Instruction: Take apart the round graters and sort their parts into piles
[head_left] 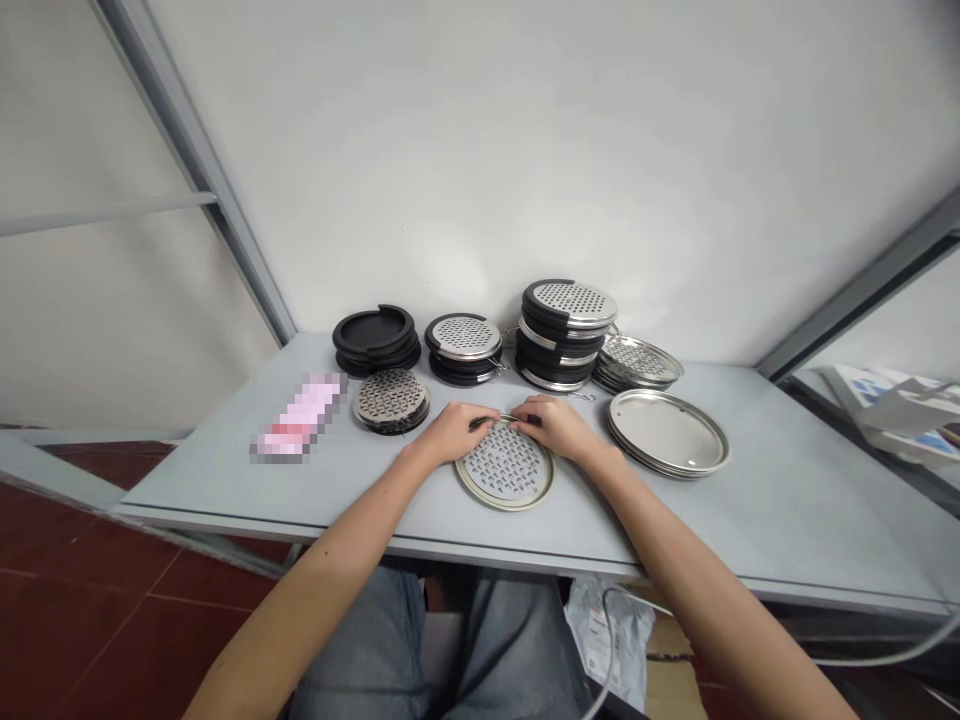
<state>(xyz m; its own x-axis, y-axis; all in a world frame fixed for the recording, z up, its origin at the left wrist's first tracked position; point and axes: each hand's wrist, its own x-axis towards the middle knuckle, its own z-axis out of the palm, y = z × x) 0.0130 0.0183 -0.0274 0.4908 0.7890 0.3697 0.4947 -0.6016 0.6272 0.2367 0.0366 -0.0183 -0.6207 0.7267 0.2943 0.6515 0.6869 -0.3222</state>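
Note:
A round grater disc (506, 462) with raised perforations lies inside a shallow metal rimmed plate (505, 505) at the table's front middle. My left hand (459, 430) has its fingers curled over the far left part of the rim. On the far right part, my right hand (555, 424) grips the same edge, with its fingers pressed down near the disc. Both hands partly cover the far side, so the fingertips and the contact there are hard to see. Left of my left hand rests a stack of loose perforated grater discs (391, 398).
Behind stand black rings (375, 335), a short stack of black-rimmed graters (465, 345) and a taller one (568, 335). To the right are rimmed grater plates (637, 362) and plain metal plates (667, 432). A blurred pink item (302, 415) lies left on the grey table (810, 490).

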